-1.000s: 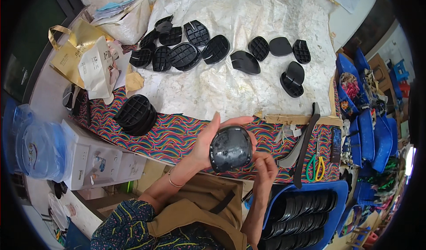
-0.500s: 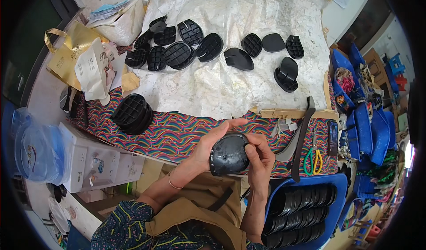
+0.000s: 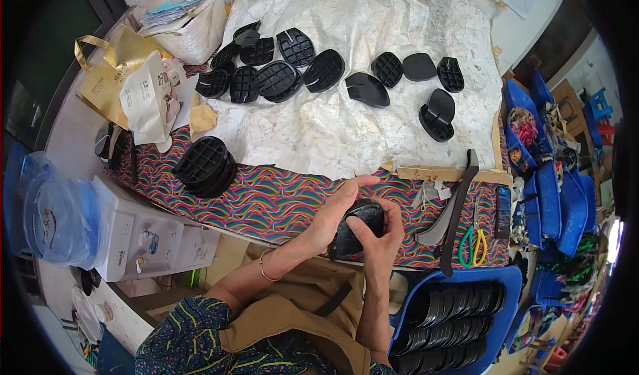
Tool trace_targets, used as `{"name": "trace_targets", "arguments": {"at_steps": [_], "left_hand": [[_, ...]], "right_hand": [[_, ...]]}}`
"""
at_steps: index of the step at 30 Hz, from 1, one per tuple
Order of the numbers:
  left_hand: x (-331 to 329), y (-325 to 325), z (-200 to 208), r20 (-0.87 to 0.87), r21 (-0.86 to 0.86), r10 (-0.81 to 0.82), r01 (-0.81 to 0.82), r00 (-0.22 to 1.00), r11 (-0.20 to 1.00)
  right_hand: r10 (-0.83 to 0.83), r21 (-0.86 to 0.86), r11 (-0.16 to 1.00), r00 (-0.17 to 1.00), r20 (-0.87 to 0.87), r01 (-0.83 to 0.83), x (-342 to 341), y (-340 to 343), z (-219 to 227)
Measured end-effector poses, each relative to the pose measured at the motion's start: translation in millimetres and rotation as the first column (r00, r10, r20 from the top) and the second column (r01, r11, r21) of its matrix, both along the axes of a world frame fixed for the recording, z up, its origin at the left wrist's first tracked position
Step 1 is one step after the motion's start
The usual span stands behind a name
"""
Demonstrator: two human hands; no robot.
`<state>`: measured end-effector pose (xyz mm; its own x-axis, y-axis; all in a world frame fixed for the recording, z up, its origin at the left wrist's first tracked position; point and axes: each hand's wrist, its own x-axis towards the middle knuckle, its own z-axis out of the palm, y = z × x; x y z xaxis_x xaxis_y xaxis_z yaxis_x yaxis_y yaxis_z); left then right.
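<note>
Both hands hold a dark, glossy moulded piece (image 3: 356, 238) shaped like a shoe heel, close in front of me above the table's near edge. My left hand (image 3: 333, 216) cups its left side, the forefinger stretched out past the piece. On the other side my right hand (image 3: 382, 232) grips it, thumb pressed on the upper face and fingers round the right rim. Left of my hands stands a stack of similar black heel pieces (image 3: 205, 167) with gridded undersides. More loose black heel pieces (image 3: 278, 82) lie further back, some grid side up, some smooth side up.
A white crumpled sheet (image 3: 293, 132) covers the far table; a wavy multicoloured cloth (image 3: 276, 192) covers the near part. To the right lie a curved dark strip (image 3: 459, 208), scissors (image 3: 473, 242) and a phone (image 3: 502, 203). A blue bin (image 3: 516, 295) holds rows of black pieces. A water dispenser (image 3: 143, 228) stands left.
The piece in my hands has turned, showing less of its smooth face. My right thumb has moved left across it. The whole view has shifted slightly.
</note>
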<state>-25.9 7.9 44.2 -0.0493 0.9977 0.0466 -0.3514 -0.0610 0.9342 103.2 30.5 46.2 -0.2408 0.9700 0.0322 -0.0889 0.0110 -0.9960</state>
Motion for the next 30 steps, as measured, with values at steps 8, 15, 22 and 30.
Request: {"name": "trace_targets", "arguments": {"at_steps": [8, 15, 22, 30], "left_hand": [[-3, 4, -28, -0.091, 0.018, 0.04, -0.039, 0.995, 0.999], [-95, -35, 55, -0.459, -0.025, 0.165, -0.198, 0.873, 0.98], [-180, -34, 86, -0.879, 0.425, 0.166, -0.575, -0.447, 0.699], [-221, -24, -1, -0.803, 0.324, -0.148, -0.632, -0.577, 0.704]], "right_hand": [[0.019, -0.041, 0.999, 0.964, -0.266, -0.031, -3, 10, -23], [0.092, -0.171, 0.976, 0.968, -0.233, -0.134, -10, 12, -60], [0.176, 0.138, 0.969, 0.964, 0.199, -0.205, -35, -9, -90], [0.04, 0.358, 0.916, 0.931, 0.363, -0.179, -43, -10, -95]]}}
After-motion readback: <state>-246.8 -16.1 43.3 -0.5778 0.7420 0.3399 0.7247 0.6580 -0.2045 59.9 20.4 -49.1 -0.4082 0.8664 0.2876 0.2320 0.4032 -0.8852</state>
